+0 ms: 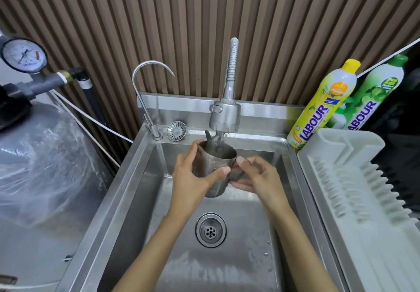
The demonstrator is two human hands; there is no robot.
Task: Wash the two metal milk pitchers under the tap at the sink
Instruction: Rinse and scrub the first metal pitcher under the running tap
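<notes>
Milk pitcher (213, 166) mid-basin under running tap (225, 116), well apart from sink (127, 178) walls; left hand (188, 178) wraps its body, right hand (256, 175) grips its handle side.

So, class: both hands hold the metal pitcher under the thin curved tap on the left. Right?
No. The head view shows the left hand and right hand holding the metal pitcher under the wide spray tap in the middle; the thin curved tap stands apart to its left.
</notes>
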